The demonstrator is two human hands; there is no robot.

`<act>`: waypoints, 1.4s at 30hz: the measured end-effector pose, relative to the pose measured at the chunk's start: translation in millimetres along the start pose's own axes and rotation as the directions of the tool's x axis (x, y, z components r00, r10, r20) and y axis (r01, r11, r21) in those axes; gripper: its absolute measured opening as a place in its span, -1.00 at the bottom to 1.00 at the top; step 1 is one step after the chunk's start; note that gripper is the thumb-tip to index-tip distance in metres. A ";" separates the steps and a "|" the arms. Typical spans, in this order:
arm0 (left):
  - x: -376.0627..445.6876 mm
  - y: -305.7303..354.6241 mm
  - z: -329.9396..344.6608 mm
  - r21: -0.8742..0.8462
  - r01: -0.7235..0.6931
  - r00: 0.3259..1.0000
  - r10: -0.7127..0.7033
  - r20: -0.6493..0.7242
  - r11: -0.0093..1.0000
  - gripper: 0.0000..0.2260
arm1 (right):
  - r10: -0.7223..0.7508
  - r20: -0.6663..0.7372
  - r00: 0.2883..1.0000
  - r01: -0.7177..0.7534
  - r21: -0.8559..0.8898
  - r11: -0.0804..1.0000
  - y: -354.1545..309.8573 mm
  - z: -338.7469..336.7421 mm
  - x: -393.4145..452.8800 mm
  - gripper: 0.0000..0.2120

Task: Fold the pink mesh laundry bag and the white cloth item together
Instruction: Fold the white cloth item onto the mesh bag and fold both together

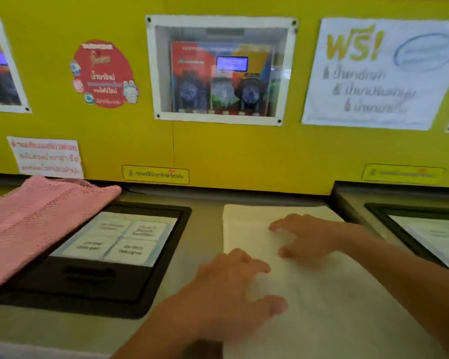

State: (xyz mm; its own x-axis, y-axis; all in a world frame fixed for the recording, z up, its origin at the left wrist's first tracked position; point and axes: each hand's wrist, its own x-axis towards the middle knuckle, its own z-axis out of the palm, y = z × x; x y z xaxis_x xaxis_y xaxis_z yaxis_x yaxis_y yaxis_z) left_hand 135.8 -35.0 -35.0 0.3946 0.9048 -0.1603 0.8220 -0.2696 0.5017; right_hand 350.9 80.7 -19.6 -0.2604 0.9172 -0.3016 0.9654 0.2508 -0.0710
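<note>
The white cloth item (pixel 329 301) lies flat on the grey machine top, right of centre, reaching to the near edge. My left hand (pixel 233 294) rests on its left edge with fingers spread. My right hand (pixel 306 237) lies flat on the cloth's far part, fingers apart and pointing left. The pink mesh laundry bag (pixel 34 224) lies folded at the far left, draped partly over a black lid, apart from both hands.
A black detergent lid (pixel 151 278) with a white label sits between bag and cloth. A second black lid (pixel 399 224) is at the right. A yellow wall panel (pixel 231 154) with posters and a small window stands close behind the grey top (pixel 205 229).
</note>
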 end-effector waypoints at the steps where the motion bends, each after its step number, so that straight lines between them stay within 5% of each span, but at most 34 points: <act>1: 2.7 4.5 4.1 0.060 0.037 0.993 -0.043 0.110 0.998 -0.33 | -0.015 -0.033 0.999 0.015 -0.006 1.000 3.4 7.9 3.5 -0.36; 4: 2.3 0.8 6.3 0.120 0.115 0.976 -0.135 0.173 0.986 -0.21 | -0.043 -0.059 0.997 0.042 -0.016 0.999 7.0 9.0 13.7 -0.38; 9: -20.8 -33.4 -11.8 0.200 0.187 0.979 -0.164 -0.124 0.962 -0.50 | -0.077 -0.170 0.982 0.073 -0.030 0.997 8.3 -0.6 45.4 -0.56; 16: -39.4 -67.3 -8.1 0.131 0.268 0.939 -0.228 -0.258 0.955 -0.58 | -0.125 -0.376 0.918 0.157 0.054 0.986 -16.5 14.3 66.1 -0.67; 20: -42.7 -84.0 -2.5 0.142 0.246 0.860 -0.148 -0.488 0.959 -0.76 | -0.181 -0.502 0.846 0.229 0.035 0.973 -29.6 28.2 64.3 -0.66; 23: -54.5 -99.1 -3.4 0.211 0.171 0.823 -0.022 -0.568 0.962 -0.67 | -0.199 -0.530 0.824 0.246 0.018 0.969 -46.4 29.4 63.2 -0.61; 31: -124.6 -126.2 -60.7 0.397 0.173 0.586 0.230 -0.777 0.901 -0.78 | -0.246 -0.723 0.645 0.406 0.052 0.912 -142.0 -5.7 72.0 -0.63; 42: -244.8 -240.3 -124.8 0.223 0.449 0.378 0.042 -0.925 0.865 -0.76 | -0.417 -0.759 0.500 0.639 -0.001 0.769 -370.9 -54.5 109.8 -0.64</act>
State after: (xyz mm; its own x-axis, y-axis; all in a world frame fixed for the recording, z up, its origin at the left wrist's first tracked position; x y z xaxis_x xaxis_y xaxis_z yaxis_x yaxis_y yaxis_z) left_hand -209.6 -150.5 -10.2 -0.1961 0.6360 0.7464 0.9799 0.0994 0.1727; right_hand -36.4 105.2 25.4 -0.5408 0.5894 0.6002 0.5763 0.7793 -0.2460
